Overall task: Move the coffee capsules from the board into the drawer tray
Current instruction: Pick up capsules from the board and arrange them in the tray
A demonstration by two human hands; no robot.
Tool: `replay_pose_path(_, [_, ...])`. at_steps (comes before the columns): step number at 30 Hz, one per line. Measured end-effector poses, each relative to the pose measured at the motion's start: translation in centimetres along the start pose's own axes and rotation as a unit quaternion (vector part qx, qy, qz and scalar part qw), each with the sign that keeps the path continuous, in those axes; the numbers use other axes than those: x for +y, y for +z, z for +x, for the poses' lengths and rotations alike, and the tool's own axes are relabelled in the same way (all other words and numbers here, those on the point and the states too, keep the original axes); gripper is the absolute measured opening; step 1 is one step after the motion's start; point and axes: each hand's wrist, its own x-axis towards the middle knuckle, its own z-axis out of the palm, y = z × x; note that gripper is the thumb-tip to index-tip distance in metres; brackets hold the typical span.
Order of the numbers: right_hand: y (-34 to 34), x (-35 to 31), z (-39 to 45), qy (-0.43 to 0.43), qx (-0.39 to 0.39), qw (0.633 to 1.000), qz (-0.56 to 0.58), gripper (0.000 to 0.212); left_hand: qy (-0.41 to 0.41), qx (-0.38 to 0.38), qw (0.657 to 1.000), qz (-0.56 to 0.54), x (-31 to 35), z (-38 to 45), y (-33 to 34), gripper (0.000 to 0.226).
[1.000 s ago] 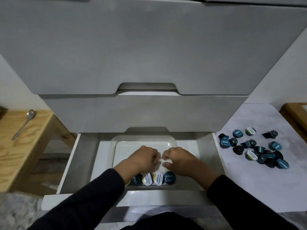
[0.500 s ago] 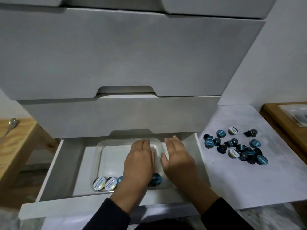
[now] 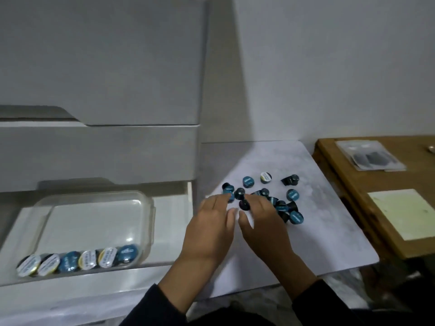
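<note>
Coffee capsules, small dark cups with blue or white foil lids, appear in two groups: six stand in a row along the near wall of the clear rectangular plastic tray, which sits in the open white bottom drawer at left, while the larger share lies in a loose scattered cluster on the pale marbled board to the right of the drawer unit. Between them, over the near edge of that cluster, the left hand reaches with fingers extended, its fingertips at a blue-lidded capsule; no grasp has closed. Beside it the right hand lies spread over several capsules, fingers relaxed, likewise holding nothing that can be seen. Farther right a brown wooden table carries a clear packet and a pale yellow sheet. The step in hand appears to be gathering a fresh batch from the board; the next move would call for closing the fingers round a few capsules, then carrying them left into the tray's free space behind the row
</note>
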Motion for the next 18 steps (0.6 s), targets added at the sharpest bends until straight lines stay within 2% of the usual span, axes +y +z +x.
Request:
replay_pose_path(7, [0.1, 9.2, -0.1, 0.049, -0.1, 0.994, 0.016, 0.03, -0.075, -0.049, 0.996, -0.007, 1.9, 1.2, 8.5, 0.035])
replay_pose_path(14, [2.5, 12.1, 1.4, 0.049, -0.193, 0.979, 0.044, 0.031, -0.186, -0.033, 0.982, -0.024, -0.6, 3.4, 12.8, 0.028])
replay_pose_path(18, [3.6, 13.0, 2.6, 0.018, -0.175, 0.984, 0.026, 0.029, -0.165, -0.022, 0.985, -0.038, -0.6, 5.2, 14.8, 0.02])
